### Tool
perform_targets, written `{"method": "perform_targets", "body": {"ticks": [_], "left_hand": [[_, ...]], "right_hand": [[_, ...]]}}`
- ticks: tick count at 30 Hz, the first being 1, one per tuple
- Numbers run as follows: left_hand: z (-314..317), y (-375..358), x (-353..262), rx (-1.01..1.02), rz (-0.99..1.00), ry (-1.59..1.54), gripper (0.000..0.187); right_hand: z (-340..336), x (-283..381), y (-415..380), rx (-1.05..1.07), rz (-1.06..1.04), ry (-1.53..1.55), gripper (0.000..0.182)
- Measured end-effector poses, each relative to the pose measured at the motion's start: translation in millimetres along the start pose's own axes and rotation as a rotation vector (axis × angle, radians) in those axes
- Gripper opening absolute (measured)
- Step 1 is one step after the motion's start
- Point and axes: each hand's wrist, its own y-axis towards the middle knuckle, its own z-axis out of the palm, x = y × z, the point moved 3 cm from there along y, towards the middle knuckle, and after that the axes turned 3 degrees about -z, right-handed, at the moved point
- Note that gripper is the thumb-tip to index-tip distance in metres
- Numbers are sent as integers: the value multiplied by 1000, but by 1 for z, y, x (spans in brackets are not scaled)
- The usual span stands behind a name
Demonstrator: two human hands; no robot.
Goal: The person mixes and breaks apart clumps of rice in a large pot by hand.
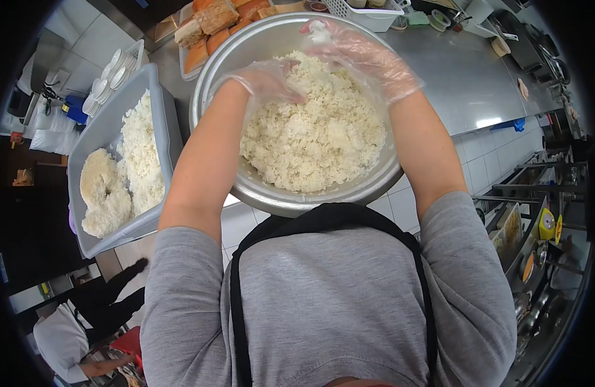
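Note:
A large round metal bowl [207,97] in front of me holds a mound of cooked white rice [317,138]. My left hand [275,82], in a clear plastic glove, lies against the rice at its upper left edge. Its fingers reach out over the grains, partly hidden by the loose glove. Near the bowl's far rim is my right hand [355,55], gloved the same way. A small white clump of rice [319,32] sits at its curled fingers.
Left of the bowl, a grey plastic tub [168,116] contains more rice in heaps. Bread pieces [213,22] lie in a tray behind. A white basket [368,18] stands on the steel counter [452,77]. Stacked white dishes [113,74] are at left. Another person [65,342] works at lower left.

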Motion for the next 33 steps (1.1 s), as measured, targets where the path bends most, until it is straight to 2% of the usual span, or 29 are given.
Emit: {"method": "perform_targets", "body": {"ticks": [2,6,8,12,14,15,17,18,20,21,23,24,26,27,29,30,32,33], "left_hand": [[-4,-6,-15,17,-51,212,90],[-14,-11,-26,40,-37,102,90],[-14,1,-16,-51,-45,108,83],[-14,15,-5,-180,78,30,75],[-17,24,1,-260,26,37,78],[-17,23,0,-257,27,39,78],[-21,18,-3,-310,-62,-38,91],[-23,15,-9,-309,-62,-37,91],[-27,4,-20,-323,-175,-3,93],[-26,-1,-13,-325,-177,-3,93],[-22,-10,0,-144,-10,-309,94],[-21,-15,0,-77,43,-411,94],[-21,-20,5,-141,-73,-506,93],[-21,-16,11,-139,-76,-507,93],[-23,-6,21,-95,-33,-562,79],[-24,-8,16,-96,-32,-562,79],[-30,-11,6,-236,-17,-495,66],[-33,-16,-3,-232,-18,-497,66]], "right_hand": [[-16,-4,15,190,172,-725,57],[-34,-14,22,111,132,-542,58],[-22,0,17,75,158,-516,55],[-5,12,8,27,162,-683,53],[-9,7,-2,-261,96,-562,50],[-21,0,0,-263,96,-560,50],[-45,-15,7,-33,104,-210,50],[-38,-8,5,-35,103,-209,50],[-11,9,4,141,207,-755,51],[-20,3,6,144,206,-754,51],[-39,-12,12,262,118,-430,46],[-38,-10,12,259,118,-429,46],[-37,-8,14,236,216,-690,40],[-32,-5,14,236,218,-688,40],[-26,2,15,149,289,-772,38],[-21,4,16,149,288,-773,38],[-17,6,15,144,377,-934,38],[-17,3,11,142,381,-933,38]]}}
